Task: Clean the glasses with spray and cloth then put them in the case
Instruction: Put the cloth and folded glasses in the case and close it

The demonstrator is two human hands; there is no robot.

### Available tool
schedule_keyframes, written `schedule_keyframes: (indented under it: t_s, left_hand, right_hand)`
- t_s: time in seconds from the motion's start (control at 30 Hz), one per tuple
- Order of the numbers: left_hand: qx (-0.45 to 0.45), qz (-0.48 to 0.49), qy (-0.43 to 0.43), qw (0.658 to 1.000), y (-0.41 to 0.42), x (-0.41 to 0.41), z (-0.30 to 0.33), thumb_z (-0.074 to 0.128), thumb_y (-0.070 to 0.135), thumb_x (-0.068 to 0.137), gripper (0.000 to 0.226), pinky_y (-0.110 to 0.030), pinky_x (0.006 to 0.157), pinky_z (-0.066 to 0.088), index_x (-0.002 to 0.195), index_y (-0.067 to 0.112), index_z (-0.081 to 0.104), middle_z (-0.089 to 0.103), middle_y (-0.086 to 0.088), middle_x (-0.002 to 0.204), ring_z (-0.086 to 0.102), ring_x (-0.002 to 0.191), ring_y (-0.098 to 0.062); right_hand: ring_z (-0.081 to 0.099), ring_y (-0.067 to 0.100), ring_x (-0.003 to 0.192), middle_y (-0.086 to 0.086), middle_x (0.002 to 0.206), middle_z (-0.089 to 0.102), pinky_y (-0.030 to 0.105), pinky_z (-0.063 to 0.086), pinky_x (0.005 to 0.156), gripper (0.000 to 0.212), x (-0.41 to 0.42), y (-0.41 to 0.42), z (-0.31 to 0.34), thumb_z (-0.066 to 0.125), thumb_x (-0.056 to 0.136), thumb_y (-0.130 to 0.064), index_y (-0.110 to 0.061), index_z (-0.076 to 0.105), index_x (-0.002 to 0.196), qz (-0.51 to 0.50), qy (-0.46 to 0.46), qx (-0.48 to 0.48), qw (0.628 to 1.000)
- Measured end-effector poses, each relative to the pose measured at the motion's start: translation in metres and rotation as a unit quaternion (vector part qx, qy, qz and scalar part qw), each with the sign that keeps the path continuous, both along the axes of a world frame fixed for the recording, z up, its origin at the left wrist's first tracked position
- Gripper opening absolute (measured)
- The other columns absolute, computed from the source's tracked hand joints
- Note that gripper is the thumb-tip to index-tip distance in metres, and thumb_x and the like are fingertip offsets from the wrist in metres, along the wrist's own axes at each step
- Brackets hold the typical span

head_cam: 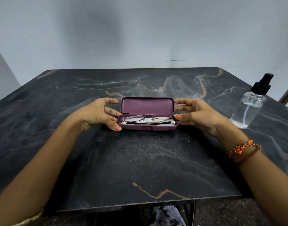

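A purple glasses case [147, 128] lies open in the middle of the dark marble table [140, 160], its lid [147, 106] standing up at the back. Folded thin-framed glasses [146, 119] rest inside on a white cloth [172, 123]. My left hand [97, 115] is at the case's left end, fingers spread, thumb touching the base's front corner. My right hand [195, 114] is at the right end, fingers spread toward the lid, thumb on the base. Neither hand closes around anything.
A clear spray bottle [250, 106] with a black pump top stands at the right side of the table. A wall rises just behind the table's far edge. The table's near edge is close to my body.
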State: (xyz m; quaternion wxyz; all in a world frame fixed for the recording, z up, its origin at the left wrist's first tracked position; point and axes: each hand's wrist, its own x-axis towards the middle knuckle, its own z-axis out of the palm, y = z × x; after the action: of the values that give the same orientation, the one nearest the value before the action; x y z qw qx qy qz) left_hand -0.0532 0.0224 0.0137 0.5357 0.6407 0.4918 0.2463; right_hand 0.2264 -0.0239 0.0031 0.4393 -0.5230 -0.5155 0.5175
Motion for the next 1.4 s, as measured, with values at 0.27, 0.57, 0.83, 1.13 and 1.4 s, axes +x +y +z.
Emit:
schedule_keyframes:
  t_s: [0.27,0.57,0.83,1.13,1.4]
  left_hand:
    - [0.054,0.034,-0.041,0.997,0.009,0.008,-0.008,0.064,-0.031,0.048,0.094,-0.023,0.048,0.056,0.128,0.008,0.034,0.062,-0.008,0.086,0.064,0.052,-0.007]
    - [0.083,0.006,-0.03,0.996,0.012,0.007,-0.012,0.069,-0.026,0.047,0.081,-0.023,0.054,0.057,0.11,0.022,0.049,0.065,-0.005,0.086,0.064,0.057,-0.01]
    - [0.078,0.003,-0.031,0.996,0.012,0.006,-0.012,0.068,-0.023,0.051,0.08,-0.019,0.051,0.054,0.114,0.021,0.048,0.066,-0.005,0.084,0.066,0.056,-0.008]
    - [0.094,0.013,-0.016,0.995,0.001,0.013,-0.006,0.079,0.021,0.035,0.087,-0.022,0.063,0.052,0.116,0.024,0.045,0.066,-0.002,0.091,0.067,0.065,-0.005]
    - [0.11,0.041,-0.008,0.993,0.004,0.015,-0.008,0.078,0.023,0.034,0.085,-0.029,0.073,0.049,0.114,0.02,0.048,0.067,-0.003,0.089,0.063,0.077,-0.011]
  right_hand:
    - [0.068,0.006,0.073,0.0,0.099,0.066,0.023,0.057,0.062,0.039,-0.009,0.012,-0.001,0.05,0.087,0.004,-0.018,0.054,0.12,-0.052,0.077,0.048,0.995]
    - [0.066,0.002,0.063,-0.012,0.081,0.069,0.015,0.053,0.061,0.021,-0.018,0.014,-0.007,0.046,0.094,-0.027,-0.031,0.066,0.092,-0.079,0.084,0.104,0.988]
    - [0.066,0.001,0.058,-0.014,0.068,0.072,0.014,0.053,0.058,0.015,-0.021,0.012,-0.01,0.053,0.09,-0.02,-0.025,0.066,0.085,-0.102,0.087,0.128,0.983]
    - [0.065,0.008,0.066,-0.006,0.08,0.07,0.017,0.054,0.064,0.012,-0.022,0.01,-0.01,0.056,0.088,-0.018,-0.025,0.066,0.086,-0.113,0.073,0.129,0.983]
    - [0.066,0.003,0.059,-0.009,0.07,0.072,0.015,0.053,0.058,0.011,-0.022,0.007,-0.006,0.058,0.086,-0.02,-0.023,0.066,0.08,-0.11,0.099,0.115,0.982]
